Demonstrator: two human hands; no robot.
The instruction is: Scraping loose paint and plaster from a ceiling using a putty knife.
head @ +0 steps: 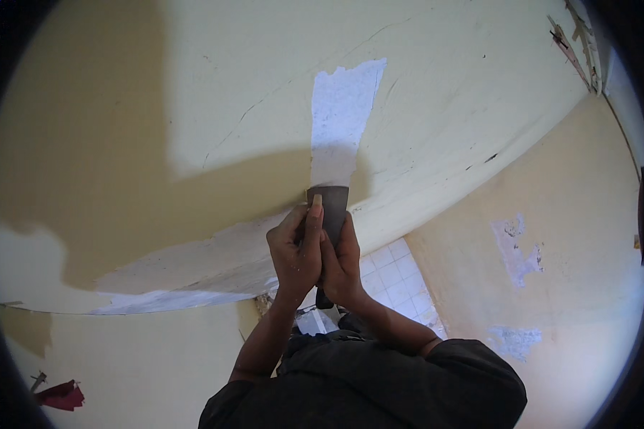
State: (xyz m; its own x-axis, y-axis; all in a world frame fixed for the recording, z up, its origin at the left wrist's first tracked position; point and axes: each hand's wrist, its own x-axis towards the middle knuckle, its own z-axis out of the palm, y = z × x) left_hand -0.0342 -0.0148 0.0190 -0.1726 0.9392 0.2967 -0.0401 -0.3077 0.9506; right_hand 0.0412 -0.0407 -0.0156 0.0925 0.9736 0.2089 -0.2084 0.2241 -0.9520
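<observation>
Both my hands are wrapped around a scraper with a wide, dark metal blade (335,206). My left hand (299,246) grips it from the left, with its thumb or a finger laid along the blade. My right hand (346,263) closes on it from the right, and the dark handle end shows below my palms. The blade's edge meets the pale yellow painted wall (247,177), at the lower end of a bare whitish strip (341,112) with ragged edges. A second, broad bare patch (193,263) stretches to the left, low on the wall.
White floor tiles (394,273) lie below to the right. The adjoining wall (472,257) has peeled patches. Broken wood pieces (571,53) are at the upper right, and a red cloth-like piece (61,396) is at the lower left. Thin cracks cross the painted wall.
</observation>
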